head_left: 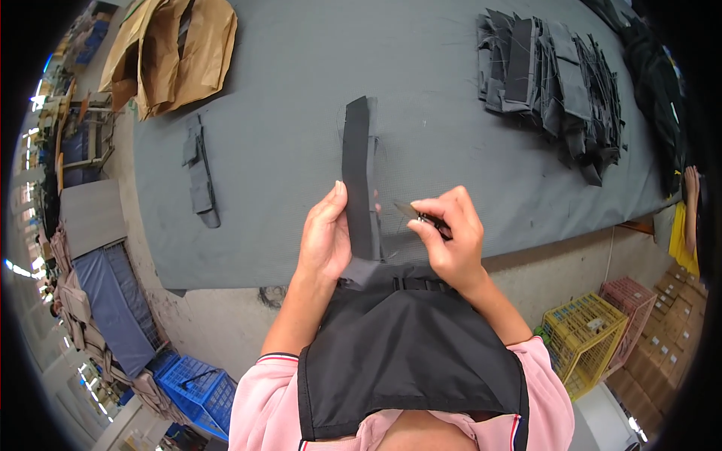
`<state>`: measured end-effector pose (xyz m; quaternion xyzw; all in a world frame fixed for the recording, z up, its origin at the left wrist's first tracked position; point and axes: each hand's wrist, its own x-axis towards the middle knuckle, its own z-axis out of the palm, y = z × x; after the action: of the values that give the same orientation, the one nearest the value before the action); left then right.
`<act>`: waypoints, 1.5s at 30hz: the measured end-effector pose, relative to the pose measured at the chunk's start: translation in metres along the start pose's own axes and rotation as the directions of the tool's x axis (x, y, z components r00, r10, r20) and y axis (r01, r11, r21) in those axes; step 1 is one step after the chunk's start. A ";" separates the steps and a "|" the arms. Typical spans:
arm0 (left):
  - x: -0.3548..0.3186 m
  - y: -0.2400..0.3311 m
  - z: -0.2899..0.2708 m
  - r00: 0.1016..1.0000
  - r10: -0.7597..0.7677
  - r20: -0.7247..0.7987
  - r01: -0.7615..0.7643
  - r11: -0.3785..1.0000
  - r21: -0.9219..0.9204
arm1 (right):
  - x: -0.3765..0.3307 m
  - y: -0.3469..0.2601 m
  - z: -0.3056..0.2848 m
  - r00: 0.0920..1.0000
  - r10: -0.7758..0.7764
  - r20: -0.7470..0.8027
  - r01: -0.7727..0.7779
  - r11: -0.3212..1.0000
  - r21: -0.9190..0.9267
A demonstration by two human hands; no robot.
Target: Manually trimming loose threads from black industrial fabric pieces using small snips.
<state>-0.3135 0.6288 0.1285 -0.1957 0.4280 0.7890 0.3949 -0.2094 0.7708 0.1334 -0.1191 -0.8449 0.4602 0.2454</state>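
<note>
My left hand [328, 237] is closed around a long, dark grey fabric strip [358, 177], thumb on its left edge. The strip points away from me, with lighter grey layers and loose threads along its right side. Its near end reaches the black apron [406, 338] at my front. Just right of the strip, my right hand [455, 233] pinches a pair of small black-handled thread snips [435, 222]. Their metal blades point left toward the strip, apart from it.
A grey cloth-covered table [286, 83] spreads ahead. Bundled dark fabric strips [553, 75] lie far right; a smaller piece [200, 177] lies left. A brown paper bag [177, 60] stands far left. Blue [199, 387] and yellow crates [583, 334] flank me. Another person's arm [692, 199] shows far right.
</note>
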 end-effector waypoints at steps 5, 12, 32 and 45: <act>0.011 -0.010 -0.014 0.906 -0.145 0.398 0.274 0.917 -0.291 | -0.009 -0.009 0.008 0.980 0.184 0.081 -0.197 0.958 0.208; 0.001 -0.012 0.003 0.913 -0.188 0.362 0.282 0.932 -0.228 | -0.002 -0.008 0.024 0.999 -0.004 0.042 -0.002 0.991 0.137; 0.001 -0.022 -0.001 0.930 -0.095 0.355 0.192 0.950 -0.247 | -0.002 -0.013 0.032 0.986 -0.169 -0.006 0.169 0.985 0.041; -0.002 -0.016 0.016 0.997 0.003 0.075 -0.006 0.999 0.048 | 0.011 -0.019 0.016 0.916 0.311 0.253 -0.400 0.753 0.523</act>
<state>-0.2989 0.6462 0.1308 -0.1553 0.4324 0.7860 0.4137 -0.2269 0.7534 0.1452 -0.1648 -0.6482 0.7348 0.1131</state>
